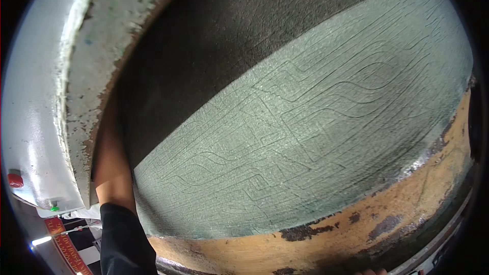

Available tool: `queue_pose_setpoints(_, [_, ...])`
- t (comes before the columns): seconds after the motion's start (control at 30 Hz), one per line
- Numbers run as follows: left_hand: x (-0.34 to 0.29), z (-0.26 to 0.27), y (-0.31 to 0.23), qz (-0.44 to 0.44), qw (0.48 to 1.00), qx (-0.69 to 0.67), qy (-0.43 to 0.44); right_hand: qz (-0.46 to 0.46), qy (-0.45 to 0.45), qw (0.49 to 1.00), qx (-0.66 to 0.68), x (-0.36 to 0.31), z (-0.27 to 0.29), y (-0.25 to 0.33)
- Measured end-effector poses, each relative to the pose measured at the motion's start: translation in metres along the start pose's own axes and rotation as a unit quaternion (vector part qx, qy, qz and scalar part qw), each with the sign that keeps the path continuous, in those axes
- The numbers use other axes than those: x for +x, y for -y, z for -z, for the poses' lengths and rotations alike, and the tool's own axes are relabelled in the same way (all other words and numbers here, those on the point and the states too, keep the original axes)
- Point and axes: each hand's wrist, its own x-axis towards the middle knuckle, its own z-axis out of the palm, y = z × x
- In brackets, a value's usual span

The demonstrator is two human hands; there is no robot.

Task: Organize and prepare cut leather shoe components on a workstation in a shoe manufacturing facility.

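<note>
A large panel with a grey-green, grainy face [285, 127] fills the middle of the head view, marked with raised or cut straight and wavy lines. Above it lies a dark grey, rough surface [214, 56]. My left forearm [116, 186], in a black sleeve, reaches up between the panel's left end and a chipped whitish rim [94, 86]. Shadow and that rim hide the fingers of my left hand, so its grip does not show. Only a sliver of my right hand [373, 272] appears at the bottom edge, by the worn tan border [326, 234]; what it touches cannot be made out.
A curved white machine housing [35, 102] takes up the left side, with a red button [15, 180] and a green one [54, 208]. Beyond it hang a red banner [66, 247] and a bright lamp [42, 241]. A metal edge [433, 247] curves along the lower right.
</note>
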Motion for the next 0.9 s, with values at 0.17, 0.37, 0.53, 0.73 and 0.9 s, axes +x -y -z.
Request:
queue_pose_setpoints(0.17, [-0.081, 0.05, 0.016, 0.028, 0.999, -0.022, -0.026, 0.025, 0.042, 0.999, 0.021, 0.006, 0.005, 0.001])
queue_pose_setpoints(0.37, [-0.179, 0.042, -0.016, 0.056, 0.991, -0.05, 0.108, 0.01, 0.055, 0.998, -0.034, 0.005, -0.001, 0.007])
queue_pose_setpoints(0.53, [-0.257, 0.074, -0.034, 0.069, 0.971, -0.052, 0.225, -0.05, -0.008, 0.999, -0.016, -0.008, -0.013, 0.004])
queue_pose_setpoints(0.73, [-0.234, 0.164, -0.149, 0.181, 0.926, -0.298, 0.145, -0.048, -0.013, 0.999, -0.001, -0.007, -0.017, 0.005])
queue_pose_setpoints(0.9, [-0.274, 0.202, -0.195, 0.078, 0.92, -0.378, 0.065, -0.052, -0.014, 0.999, -0.005, -0.007, -0.014, 0.012])
